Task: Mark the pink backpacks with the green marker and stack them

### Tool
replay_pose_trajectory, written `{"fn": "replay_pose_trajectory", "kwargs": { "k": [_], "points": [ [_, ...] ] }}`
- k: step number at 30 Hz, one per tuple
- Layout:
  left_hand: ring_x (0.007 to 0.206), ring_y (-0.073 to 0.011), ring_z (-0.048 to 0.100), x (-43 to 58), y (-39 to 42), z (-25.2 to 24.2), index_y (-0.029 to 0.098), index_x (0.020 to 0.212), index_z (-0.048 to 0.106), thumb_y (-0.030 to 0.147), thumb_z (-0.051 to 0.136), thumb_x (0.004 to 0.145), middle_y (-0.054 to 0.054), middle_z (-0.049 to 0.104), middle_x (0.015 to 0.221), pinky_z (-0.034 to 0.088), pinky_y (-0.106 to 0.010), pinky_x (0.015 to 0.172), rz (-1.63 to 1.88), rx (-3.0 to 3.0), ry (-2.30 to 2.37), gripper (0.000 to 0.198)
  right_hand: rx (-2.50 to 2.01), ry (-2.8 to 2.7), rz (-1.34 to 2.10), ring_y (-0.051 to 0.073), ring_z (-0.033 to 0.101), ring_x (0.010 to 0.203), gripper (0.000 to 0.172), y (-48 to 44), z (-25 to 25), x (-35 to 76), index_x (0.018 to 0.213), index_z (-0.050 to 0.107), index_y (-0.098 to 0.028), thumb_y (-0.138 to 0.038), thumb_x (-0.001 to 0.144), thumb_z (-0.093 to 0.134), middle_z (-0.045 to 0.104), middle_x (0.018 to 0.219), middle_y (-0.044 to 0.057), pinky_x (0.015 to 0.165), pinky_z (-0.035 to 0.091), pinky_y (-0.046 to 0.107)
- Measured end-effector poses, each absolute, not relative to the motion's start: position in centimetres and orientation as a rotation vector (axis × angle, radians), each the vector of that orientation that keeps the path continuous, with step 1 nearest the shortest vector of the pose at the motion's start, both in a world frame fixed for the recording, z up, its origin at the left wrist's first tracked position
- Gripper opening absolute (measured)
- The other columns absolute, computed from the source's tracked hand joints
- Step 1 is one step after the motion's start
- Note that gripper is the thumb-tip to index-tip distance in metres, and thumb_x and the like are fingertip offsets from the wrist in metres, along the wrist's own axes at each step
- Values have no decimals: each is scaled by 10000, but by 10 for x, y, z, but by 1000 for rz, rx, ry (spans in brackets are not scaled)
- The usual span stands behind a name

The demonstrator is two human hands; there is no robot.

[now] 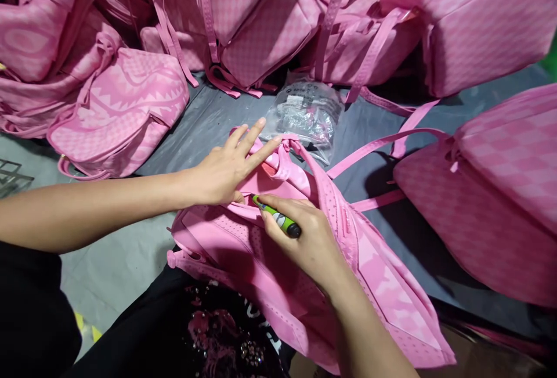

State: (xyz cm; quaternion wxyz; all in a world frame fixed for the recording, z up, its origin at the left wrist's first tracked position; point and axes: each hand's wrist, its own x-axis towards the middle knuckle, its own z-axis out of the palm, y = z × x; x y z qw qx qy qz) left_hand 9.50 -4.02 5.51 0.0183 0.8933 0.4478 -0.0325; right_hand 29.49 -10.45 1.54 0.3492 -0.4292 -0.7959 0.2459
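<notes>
A pink backpack (300, 285) lies tilted across my lap and the table's edge, its back panel and padded straps turned up. Over its top part rests my left hand (230, 166), fingers spread flat, with the thumb at a fold or opening in the fabric. My right hand (302, 230) is closed on a green marker pen (275, 214) with a black end. The pen's front end points into that same fold, close to my left thumb. What its tip touches there is too small to tell.
A clear plastic bag (307, 114) with small items inside lies just beyond the backpack on the dark grey table cover (209, 114). Another pink backpack (491, 204) stands at right, its straps reaching toward mine. Several more pink backpacks (270, 35) are piled along the back and left.
</notes>
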Motion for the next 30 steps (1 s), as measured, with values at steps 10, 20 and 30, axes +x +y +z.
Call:
{"fn": "replay_pose_trajectory", "kwargs": {
  "k": [10, 20, 30],
  "points": [
    [1420, -457, 305, 104, -43, 60, 258, 1610, -53, 154, 715, 778, -246, -74, 1662, 547, -516, 928, -310, 2761, 1496, 1137, -1128, -2091, 511, 261, 751, 806, 225, -104, 4, 292, 1077, 755, -174, -204, 894, 627, 791, 952, 74, 760, 580, 407],
    [1515, -421, 208, 70, -33, 57, 320, 1566, -206, 200, 700, 792, -206, -214, 1649, 464, -441, 1033, -87, 2606, 1380, 1198, -1176, -2172, 537, 258, 749, 869, 267, -109, 6, 293, 1116, 746, -189, -241, 914, 579, 787, 1017, 74, 829, 559, 417],
    [1537, -361, 188, 69, -36, 58, 276, 1582, -165, 160, 690, 784, -220, -59, 1672, 499, -379, 1002, -18, 2477, 1400, 1175, -1050, -2259, 649, 208, 715, 766, 282, -114, 13, 288, 1118, 761, -225, -229, 875, 619, 781, 889, 48, 787, 522, 362]
  ]
}}
